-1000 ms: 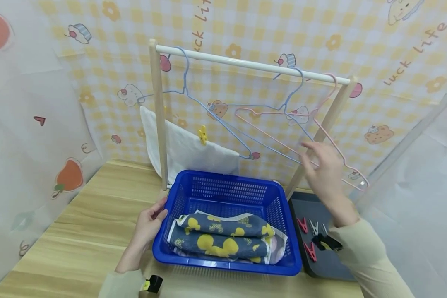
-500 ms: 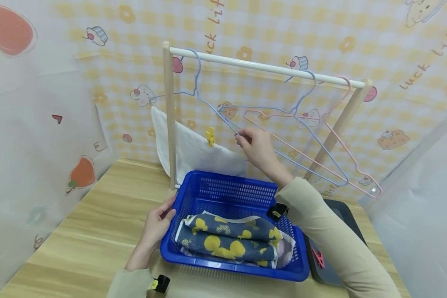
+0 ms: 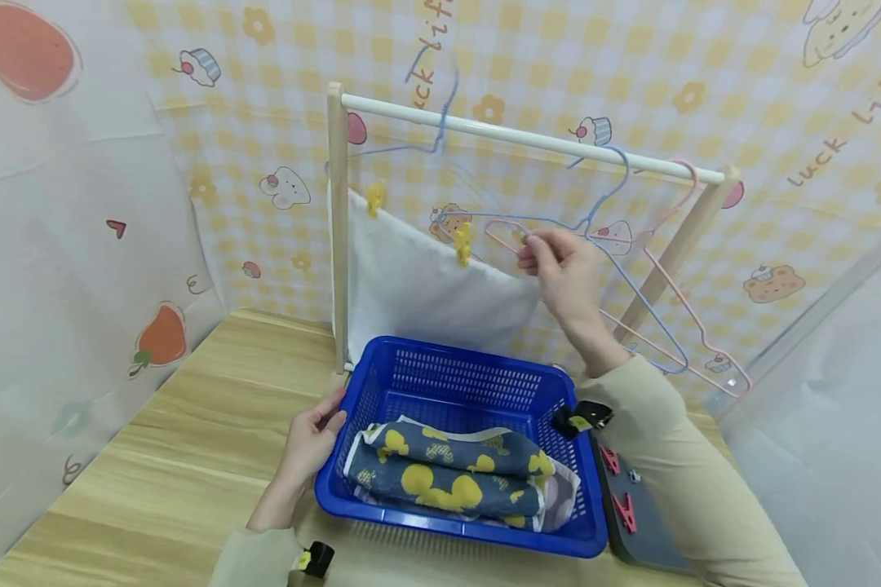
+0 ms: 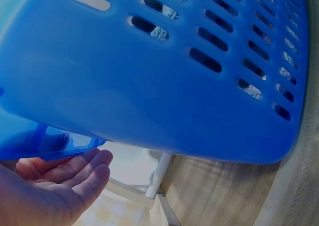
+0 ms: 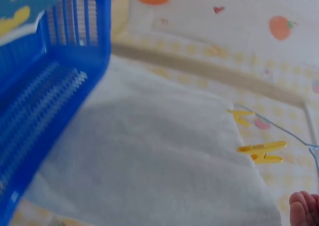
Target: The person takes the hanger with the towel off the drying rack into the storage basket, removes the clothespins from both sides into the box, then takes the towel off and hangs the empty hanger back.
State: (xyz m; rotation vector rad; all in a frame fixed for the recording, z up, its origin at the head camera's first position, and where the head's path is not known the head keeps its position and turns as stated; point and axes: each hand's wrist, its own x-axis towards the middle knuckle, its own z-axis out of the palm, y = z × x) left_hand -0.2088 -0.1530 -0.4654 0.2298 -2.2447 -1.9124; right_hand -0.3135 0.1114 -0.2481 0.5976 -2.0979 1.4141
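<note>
The hook of the gripped blue hanger (image 3: pixel 440 134) is blurred, and its lower bar is hidden by the white cloth (image 3: pixel 433 285), whose bottom edge disappears behind the basket (image 3: pixel 455 371). A lilac cloth (image 3: pixel 560 496) lies mostly under the patterned cloth (image 3: pixel 440 473). The right sleeve (image 3: pixel 693 456) covers part of the tray (image 3: pixel 653 526). The right wrist view cuts off the right hand (image 5: pixel 306 208).

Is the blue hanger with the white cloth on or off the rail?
Off, it appears: its hook, though blurred, stands above the white rail instead of hanging from it.
</note>
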